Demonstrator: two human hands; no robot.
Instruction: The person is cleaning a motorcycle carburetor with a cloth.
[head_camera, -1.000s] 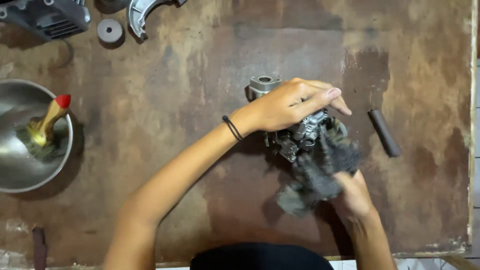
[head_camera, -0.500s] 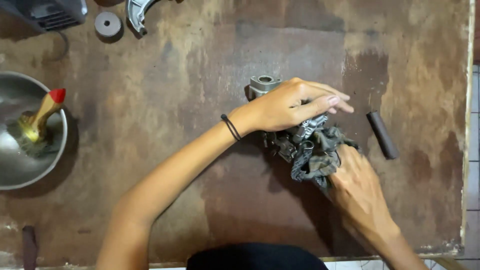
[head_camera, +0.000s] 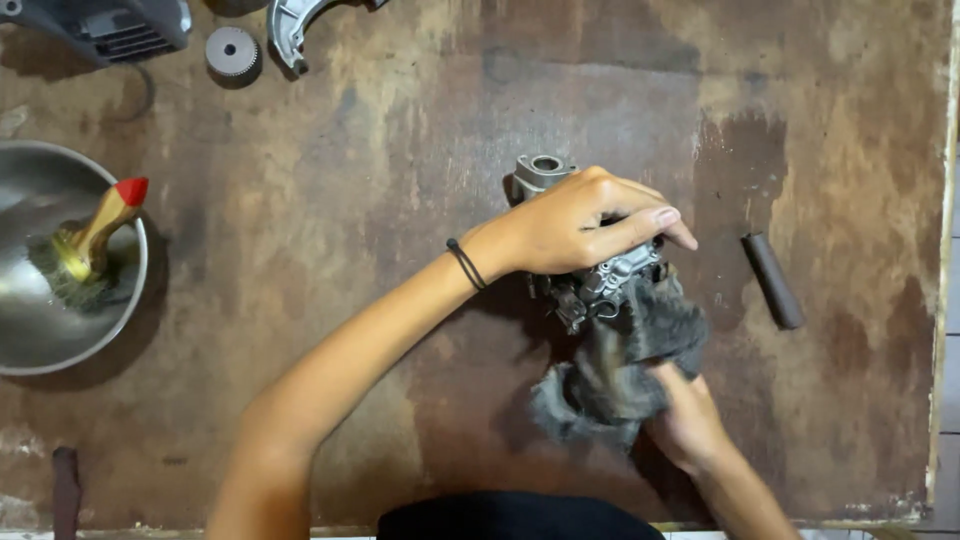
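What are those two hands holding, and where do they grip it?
The left hand clasps a grey metal carburetor over its top. The right hand grips a dark rag by its lower end, pressed against the carburetor's underside.

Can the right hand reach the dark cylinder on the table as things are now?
Probably yes. The dark cylinder lies alone on the table, right of the metal part, with nothing between. But the right hand is holding the rag.

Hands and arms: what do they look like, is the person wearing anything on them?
Both arms are bare, with no sleeves and no gloves. The left hand has a thin black band around its wrist. The right hand shows no band, ring or watch.
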